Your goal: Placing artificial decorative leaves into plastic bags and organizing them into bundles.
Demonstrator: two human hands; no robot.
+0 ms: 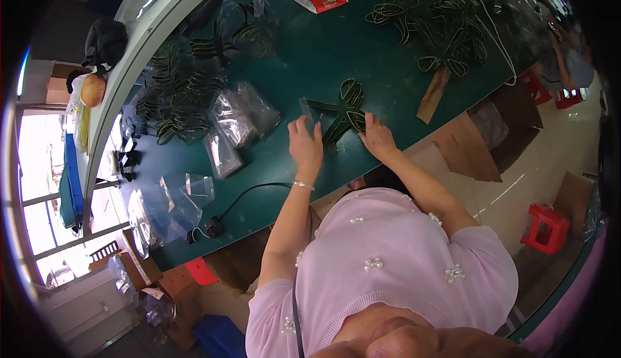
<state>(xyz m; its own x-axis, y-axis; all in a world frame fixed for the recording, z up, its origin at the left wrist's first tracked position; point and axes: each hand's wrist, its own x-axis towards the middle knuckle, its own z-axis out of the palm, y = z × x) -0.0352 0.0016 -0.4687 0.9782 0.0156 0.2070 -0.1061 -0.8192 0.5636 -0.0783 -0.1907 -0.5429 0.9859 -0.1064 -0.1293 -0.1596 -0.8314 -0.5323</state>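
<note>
A dark green looped ribbon bow (344, 111) with pale edging lies spread on the green table in front of me. My right hand (378, 138) grips the edge of its right loop between thumb and fingers. Beside the bow's left loop is my left hand (306, 143), fingers bent and close together at a clear plastic bag (308, 109). The bag is thin and see-through, so how far it covers the bow is hard to make out.
Bagged bows (178, 92) are heaped at the left, beside stacks of clear plastic bags (238, 120). Loose bows (446, 31) lie at the far right, near a brown cardboard strip (433, 96). A black cable (249, 193) crosses the near left. Cardboard boxes (475, 141) stand beyond the table's right edge.
</note>
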